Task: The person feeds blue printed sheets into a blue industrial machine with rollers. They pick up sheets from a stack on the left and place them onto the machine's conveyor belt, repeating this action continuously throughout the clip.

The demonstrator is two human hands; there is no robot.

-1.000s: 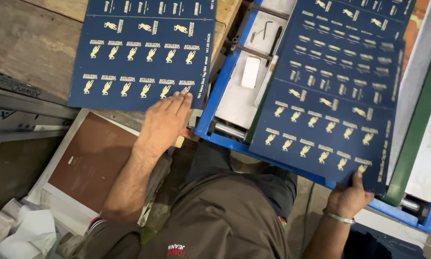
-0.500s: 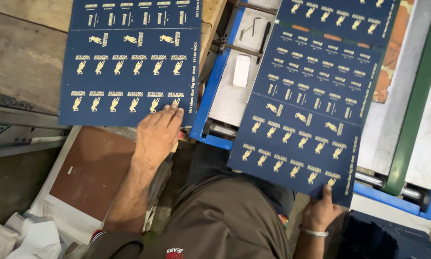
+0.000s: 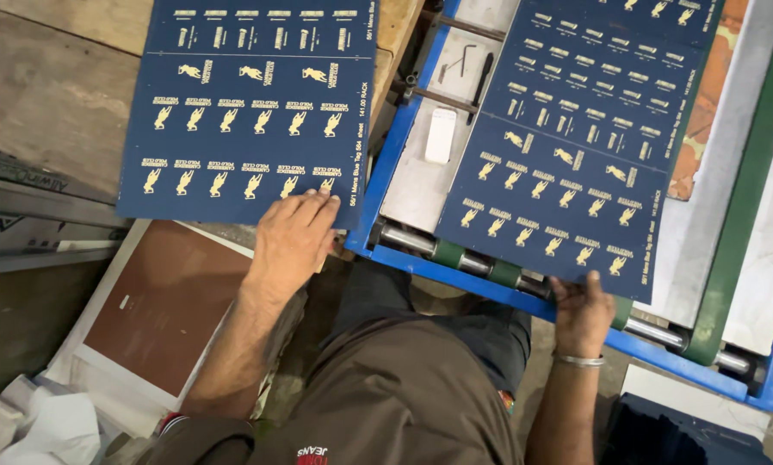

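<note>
**Two dark-blue printed sheets, one under each hand**

The left hand lies flat, fingers together and stretched out, pressing the near edge of the left sheet onto the wooden bench; it clamps nothing, it only weighs the card down; the right hand, a metal bangle at the wrist, pinches the near corner of the right sheet, thumb on top and fingers hidden beneath, so it is closed on that sheet; the right sheet rests over the blue machine frame, above its rollers with green bands

To do this handling well, in my judgement, the flat palm should keep even pressure so the left sheet does not skid, and the pinch on the right sheet should stay at the bare margin, clear of the gold print, with the card kept level so it does not bend or catch on the rollers

The left sheet lies nearly square to the person, its long axis running away from the body, rows of gold motifs across it; the right sheet is skewed, its long axis running from the near right corner up and away to the far side, its near edge tilted down to the right; a small white block and hex keys lie in the machine bed between the two sheets; a brown board sits below the bench, beside the left forearm
</note>
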